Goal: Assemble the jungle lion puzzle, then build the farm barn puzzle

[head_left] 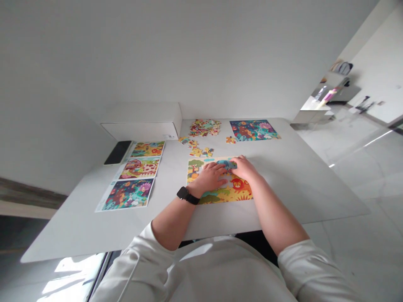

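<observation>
Sleeve (138,260) cropped; L hand (214,176), R hand (244,168) cover puzzle (234,193) middle, grip can't tell.

Flat rectangular jigsaw puzzle (234,191), mostly joined: orange lion at the near right, green tree at the left edge, yellow ground, pale sky along the far edge. Lying to the right of the white box (141,121) and nearer than it, picture side up. Middle hidden under the left hand (212,176) and the right hand (244,167). Small blue-grey piece (229,164) flat on the puzzle's far part, also right of the box, touched by fingertips from both sides.
</observation>
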`<state>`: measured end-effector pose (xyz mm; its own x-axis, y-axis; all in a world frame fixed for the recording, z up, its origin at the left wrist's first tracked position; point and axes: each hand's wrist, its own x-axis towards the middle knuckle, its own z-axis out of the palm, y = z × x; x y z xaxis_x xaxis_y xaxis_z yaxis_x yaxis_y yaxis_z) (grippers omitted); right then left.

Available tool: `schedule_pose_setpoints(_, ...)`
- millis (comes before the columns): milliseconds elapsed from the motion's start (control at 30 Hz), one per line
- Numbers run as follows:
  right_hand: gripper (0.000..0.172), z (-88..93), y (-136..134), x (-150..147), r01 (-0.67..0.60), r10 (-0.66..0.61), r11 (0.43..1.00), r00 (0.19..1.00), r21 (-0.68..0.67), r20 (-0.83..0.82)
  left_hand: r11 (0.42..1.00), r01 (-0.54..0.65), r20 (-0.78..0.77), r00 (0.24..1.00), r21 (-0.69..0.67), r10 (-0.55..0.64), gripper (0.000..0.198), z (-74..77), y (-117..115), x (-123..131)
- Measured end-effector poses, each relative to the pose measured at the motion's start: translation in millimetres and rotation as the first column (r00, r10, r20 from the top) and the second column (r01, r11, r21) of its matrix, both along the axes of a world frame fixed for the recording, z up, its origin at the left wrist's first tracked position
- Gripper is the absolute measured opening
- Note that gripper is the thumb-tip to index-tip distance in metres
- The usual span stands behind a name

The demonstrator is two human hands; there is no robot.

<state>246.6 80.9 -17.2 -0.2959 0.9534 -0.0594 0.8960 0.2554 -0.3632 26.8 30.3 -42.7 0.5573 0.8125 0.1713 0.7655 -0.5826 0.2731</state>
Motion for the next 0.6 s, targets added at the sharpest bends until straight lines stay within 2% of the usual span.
schedule_pose_setpoints(200,0.049,1.4,-1.6,-0.9,-0.024,0.024,1.000,1.000,0.008,0.009,1.000,-0.011,-0.011,1.000,0.020,0.011,0.052,-1.7,-2.5,3.6)
schedule_pose_setpoints(367,0.046,2.6,-3.1,-2.2,-0.040,0.040,0.999,0.999,0.026,0.027,0.999,0.034,0.030,0.999,-0.030,-0.033,0.044,6.1,5.8,2.5)
schedule_pose_setpoints(467,0.047,4.8,-2.4,1.0,-0.070,0.070,0.997,0.997,0.027,0.024,0.997,0.046,0.101,0.994,-0.060,-0.040,0.045,15.0,9.5,-13.2)
schedule_pose_setpoints(600,0.056,9.8,0.2,12.7,-0.135,0.134,0.990,0.990,0.035,0.034,0.996,-0.050,0.091,0.994,-0.073,0.057,0.071,26.2,-0.9,-56.1)
